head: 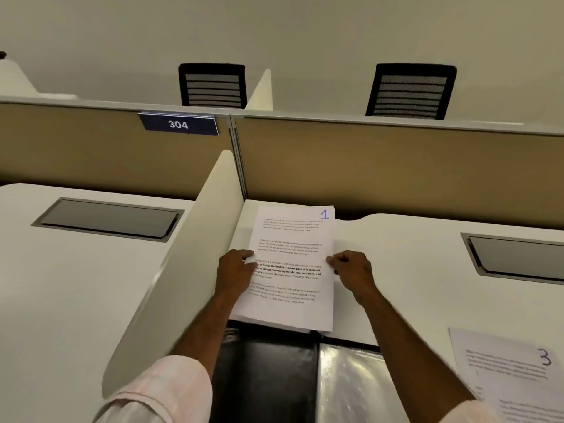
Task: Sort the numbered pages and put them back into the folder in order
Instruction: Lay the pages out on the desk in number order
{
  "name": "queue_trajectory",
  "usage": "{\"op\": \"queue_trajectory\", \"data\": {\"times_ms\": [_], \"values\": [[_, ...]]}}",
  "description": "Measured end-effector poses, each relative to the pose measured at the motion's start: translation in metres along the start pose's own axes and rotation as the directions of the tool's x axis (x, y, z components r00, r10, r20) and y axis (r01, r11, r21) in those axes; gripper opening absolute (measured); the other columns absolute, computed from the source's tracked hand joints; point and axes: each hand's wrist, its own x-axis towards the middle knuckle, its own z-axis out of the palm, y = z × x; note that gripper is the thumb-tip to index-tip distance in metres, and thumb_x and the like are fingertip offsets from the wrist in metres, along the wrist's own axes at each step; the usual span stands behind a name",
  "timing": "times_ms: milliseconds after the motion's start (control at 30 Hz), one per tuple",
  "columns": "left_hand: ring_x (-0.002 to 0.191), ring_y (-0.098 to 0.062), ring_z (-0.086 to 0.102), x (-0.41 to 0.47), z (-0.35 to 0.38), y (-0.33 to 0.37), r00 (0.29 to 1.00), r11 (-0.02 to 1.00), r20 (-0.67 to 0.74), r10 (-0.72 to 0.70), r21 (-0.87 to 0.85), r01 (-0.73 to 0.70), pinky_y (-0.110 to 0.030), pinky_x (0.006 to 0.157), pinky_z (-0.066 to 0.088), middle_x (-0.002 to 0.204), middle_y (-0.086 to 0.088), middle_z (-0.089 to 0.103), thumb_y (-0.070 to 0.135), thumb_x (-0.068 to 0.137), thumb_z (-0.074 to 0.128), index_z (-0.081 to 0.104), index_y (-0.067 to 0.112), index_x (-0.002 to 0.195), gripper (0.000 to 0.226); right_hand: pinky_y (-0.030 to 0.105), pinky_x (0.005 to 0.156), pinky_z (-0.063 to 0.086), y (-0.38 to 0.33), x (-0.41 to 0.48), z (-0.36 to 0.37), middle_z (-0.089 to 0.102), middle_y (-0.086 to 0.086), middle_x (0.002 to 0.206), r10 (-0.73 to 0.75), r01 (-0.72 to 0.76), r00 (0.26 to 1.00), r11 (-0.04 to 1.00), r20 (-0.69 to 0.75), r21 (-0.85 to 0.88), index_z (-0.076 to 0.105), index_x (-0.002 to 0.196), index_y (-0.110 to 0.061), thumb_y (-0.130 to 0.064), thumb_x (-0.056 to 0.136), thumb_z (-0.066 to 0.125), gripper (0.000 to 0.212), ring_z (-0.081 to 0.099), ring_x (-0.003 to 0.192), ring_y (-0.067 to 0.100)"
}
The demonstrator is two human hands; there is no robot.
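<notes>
A stack of printed pages (293,239) lies on the white desk, its top sheet marked with a blue 1 at the upper right corner. My left hand (233,271) pinches the stack's left edge and my right hand (354,270) pinches its right edge. An open black folder (265,374) with a shiny clear sleeve (351,383) lies just below the stack, near me. A separate page marked 3 (512,370) lies on the desk at the lower right.
A white side divider (189,251) stands just left of the pages. A tan partition (396,166) closes the back of the desk. A grey cable hatch (518,257) is set in the desk at right. Two black chairs (213,85) stand beyond.
</notes>
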Motion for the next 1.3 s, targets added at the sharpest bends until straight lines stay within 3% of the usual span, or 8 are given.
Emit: {"op": "queue_trajectory", "data": {"times_ms": [167, 267, 400, 533, 800, 1000, 1133, 1300], "values": [[0.108, -0.026, 0.061, 0.042, 0.013, -0.018, 0.999, 0.999, -0.035, -0.006, 0.045, 0.007, -0.026, 0.093, 0.043, 0.116, -0.011, 0.063, 0.008, 0.088, 0.068, 0.067, 0.007, 0.119, 0.030, 0.036, 0.079, 0.054, -0.001, 0.048, 0.035, 0.071, 0.009, 0.089, -0.001, 0.000, 1.000, 0.998, -0.013, -0.066, 0.068, 0.088, -0.004, -0.027, 0.089, 0.070, 0.024, 0.067, 0.083, 0.027], [0.111, -0.026, 0.059, 0.064, 0.023, -0.028, 0.999, 0.995, -0.053, 0.004, 0.102, 0.001, -0.025, 0.091, 0.042, 0.119, -0.010, 0.061, 0.008, 0.091, 0.064, 0.065, 0.008, 0.121, 0.030, 0.040, 0.082, 0.056, 0.005, 0.073, 0.054, 0.071, 0.010, 0.091, 0.001, -0.004, 1.000, 0.993, -0.028, -0.116, 0.069, 0.089, -0.004, -0.029, 0.088, 0.070, 0.025, 0.067, 0.082, 0.027], [0.114, -0.028, 0.058, 0.081, 0.032, -0.031, 0.998, 0.981, -0.052, 0.047, 0.188, -0.037, -0.026, 0.094, 0.041, 0.122, -0.013, 0.058, 0.003, 0.094, 0.057, 0.061, 0.002, 0.126, 0.032, 0.032, 0.075, 0.052, 0.005, 0.093, 0.070, 0.071, 0.009, 0.092, -0.020, 0.009, 0.998, 0.983, -0.058, -0.183, 0.068, 0.089, -0.005, -0.031, 0.090, 0.067, 0.026, 0.065, 0.079, 0.024], [0.107, -0.034, 0.057, 0.089, 0.036, -0.037, 0.991, 0.963, -0.088, 0.104, 0.257, -0.079, -0.038, 0.089, 0.047, 0.114, -0.019, 0.059, -0.004, 0.089, 0.056, 0.064, -0.002, 0.116, 0.028, 0.029, 0.076, 0.049, 0.004, 0.105, 0.084, 0.071, 0.009, 0.096, -0.025, 0.008, 0.997, 0.976, -0.071, -0.219, 0.069, 0.094, -0.005, -0.032, 0.090, 0.068, 0.027, 0.063, 0.082, 0.023], [0.110, -0.032, 0.053, 0.095, 0.041, -0.048, 0.996, 0.941, -0.051, 0.076, 0.334, -0.055, -0.031, 0.088, 0.044, 0.117, -0.017, 0.055, -0.006, 0.089, 0.054, 0.061, -0.002, 0.120, 0.032, 0.025, 0.076, 0.045, 0.003, 0.108, 0.098, 0.070, 0.009, 0.101, -0.012, -0.017, 0.995, 0.962, -0.104, -0.273, 0.067, 0.098, -0.006, -0.031, 0.091, 0.066, 0.026, 0.057, 0.079, 0.017], [0.114, -0.035, 0.048, 0.099, 0.049, -0.050, 0.995, 0.912, -0.057, 0.077, 0.407, -0.047, -0.039, 0.090, 0.047, 0.127, -0.020, 0.050, -0.010, 0.087, 0.049, 0.061, -0.006, 0.103, 0.020, 0.031, 0.085, 0.050, 0.000, 0.111, 0.103, 0.070, 0.010, 0.106, -0.006, -0.030, 0.993, 0.954, -0.119, -0.299, 0.065, 0.103, -0.007, -0.032, 0.091, 0.067, 0.028, 0.065, 0.094, 0.025], [0.128, -0.037, 0.042, 0.099, 0.054, -0.052, 0.995, 0.888, -0.039, 0.095, 0.456, -0.067, -0.042, 0.103, 0.041, 0.138, -0.023, 0.047, -0.009, 0.089, 0.047, 0.054, -0.010, 0.123, 0.034, 0.028, 0.082, 0.048, 0.001, 0.110, 0.105, 0.069, 0.008, 0.107, -0.005, -0.035, 0.992, 0.949, -0.128, -0.313, 0.064, 0.104, -0.008, -0.035, 0.090, 0.067, 0.031, 0.065, 0.096, 0.024], [0.132, -0.038, 0.040, 0.103, 0.061, -0.055, 0.998, 0.878, -0.011, 0.064, 0.477, -0.051, -0.046, 0.107, 0.039, 0.140, -0.025, 0.044, 0.012, 0.102, 0.043, 0.042, -0.013, 0.136, 0.042, 0.026, 0.077, 0.044, 0.001, 0.110, 0.108, 0.069, 0.007, 0.106, -0.003, -0.039, 0.991, 0.948, -0.132, -0.315, 0.064, 0.103, -0.009, -0.037, 0.088, 0.068, 0.033, 0.065, 0.094, 0.023]]}}
